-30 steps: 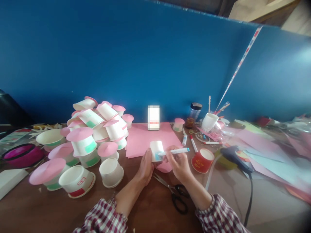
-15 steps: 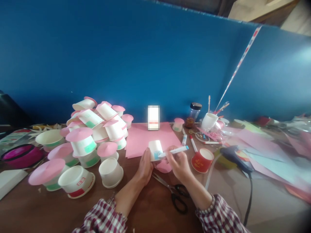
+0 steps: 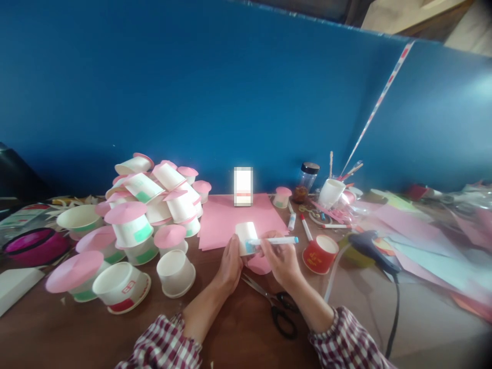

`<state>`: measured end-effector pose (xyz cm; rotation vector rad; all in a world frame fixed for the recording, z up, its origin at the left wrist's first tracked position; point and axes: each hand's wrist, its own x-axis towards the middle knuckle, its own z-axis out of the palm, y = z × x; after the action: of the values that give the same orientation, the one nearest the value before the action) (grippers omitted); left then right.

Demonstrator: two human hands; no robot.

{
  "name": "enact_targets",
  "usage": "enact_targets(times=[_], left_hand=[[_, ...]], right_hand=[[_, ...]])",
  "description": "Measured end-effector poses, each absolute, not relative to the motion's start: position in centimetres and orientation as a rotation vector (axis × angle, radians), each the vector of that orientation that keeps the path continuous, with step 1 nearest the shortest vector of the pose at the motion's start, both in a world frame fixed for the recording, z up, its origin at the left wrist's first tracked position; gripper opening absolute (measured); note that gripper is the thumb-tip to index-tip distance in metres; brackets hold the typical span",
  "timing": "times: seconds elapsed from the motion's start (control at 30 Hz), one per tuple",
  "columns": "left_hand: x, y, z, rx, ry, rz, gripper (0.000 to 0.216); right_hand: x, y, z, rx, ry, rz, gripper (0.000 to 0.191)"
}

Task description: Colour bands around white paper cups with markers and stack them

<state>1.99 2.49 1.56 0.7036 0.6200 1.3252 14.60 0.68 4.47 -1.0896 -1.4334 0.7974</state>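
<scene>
**Left hand steadies inverted cup, right hand holds marker to its side**

Containers first. Clear glass jar with black lid at the back, brownish-orange stuff in its lower part. White paper cup by the jar holds thin sticks that poke up and out. Red paper cup with white inside stands mouth up, just right of the right hand. Plain open white paper cup stands mouth up, left of the left hand. Big heap of white paper cups with pink paper discs is piled at left, some with green patches. Magenta round bowl at far left, contents cannot be told.

Small white paper cup stands upside down at centre front, at the near edge of a pink paper sheet. It has a blue patch low on the side facing the right hand. Left hand has fingers curled against the cup's left side, clasping it. Right hand pinches a white marker with blue cap, held nearly level, tip end at the blue patch. Pink paper disc lies partly under the right hand. Black-handled scissors lie just below the right wrist. Both sleeves are plaid.

Surface is a brown wooden table, with loose pink and pale paper at right and a dark glue gun. Blue board wall stands behind.
</scene>
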Motion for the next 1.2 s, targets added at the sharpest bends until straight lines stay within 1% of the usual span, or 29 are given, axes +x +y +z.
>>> enact_targets(times=[0.2, 0.67, 1.2], left_hand=[[1.92, 2.46, 1.72, 0.691, 0.658, 1.300, 0.043], [1.95, 2.60, 1.56, 0.663, 0.667, 1.302, 0.042], [1.82, 2.40, 1.31, 0.787, 0.644, 1.324, 0.040]], right_hand=[[14.56, 0.79, 4.56, -1.105, -1.391, 0.762, 0.017], [14.66, 0.78, 4.83, -1.106, -1.421, 0.796, 0.019], [14.51, 0.72, 4.88, -1.105, -1.419, 0.786, 0.020]])
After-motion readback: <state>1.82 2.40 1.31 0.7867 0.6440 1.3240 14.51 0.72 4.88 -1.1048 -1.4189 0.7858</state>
